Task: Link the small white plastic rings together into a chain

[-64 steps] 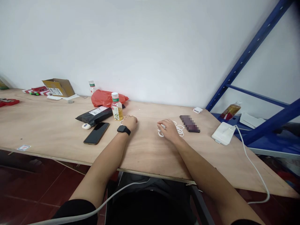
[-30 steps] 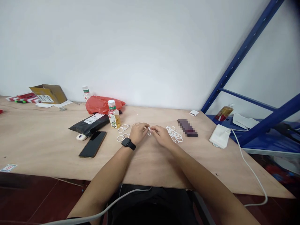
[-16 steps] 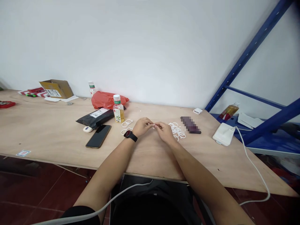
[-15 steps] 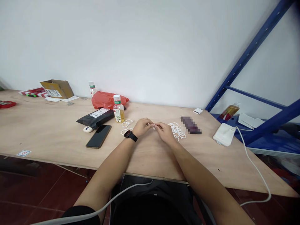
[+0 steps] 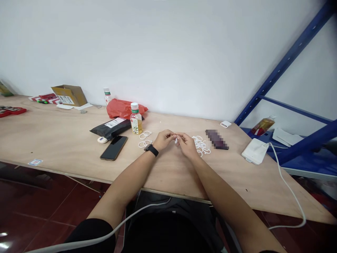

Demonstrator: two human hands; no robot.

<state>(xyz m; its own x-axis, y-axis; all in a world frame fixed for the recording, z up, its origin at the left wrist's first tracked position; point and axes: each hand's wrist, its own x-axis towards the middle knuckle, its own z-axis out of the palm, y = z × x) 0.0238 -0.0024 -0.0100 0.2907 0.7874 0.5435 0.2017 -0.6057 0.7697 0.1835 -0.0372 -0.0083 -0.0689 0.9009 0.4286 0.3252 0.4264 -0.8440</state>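
Note:
My left hand (image 5: 164,139), with a black watch on the wrist, and my right hand (image 5: 187,143) meet above the middle of the plywood table (image 5: 52,137). Both pinch one small white ring (image 5: 176,140) between their fingertips. A loose heap of white rings (image 5: 201,145) lies just right of my right hand. A few more white rings (image 5: 145,138) lie left of my left hand, near a small bottle of yellow drink (image 5: 136,119).
A black phone (image 5: 114,148), a black parcel bag (image 5: 112,126), a red bag (image 5: 123,108) and a cardboard box (image 5: 69,95) lie to the left. A dark blurred slab (image 5: 216,139), a white charger (image 5: 255,151) with cable and a blue rack (image 5: 302,144) are on the right.
My hands left the two ring groups, came together at the table's middle and pinched one ring between them. The camera shifted slightly.

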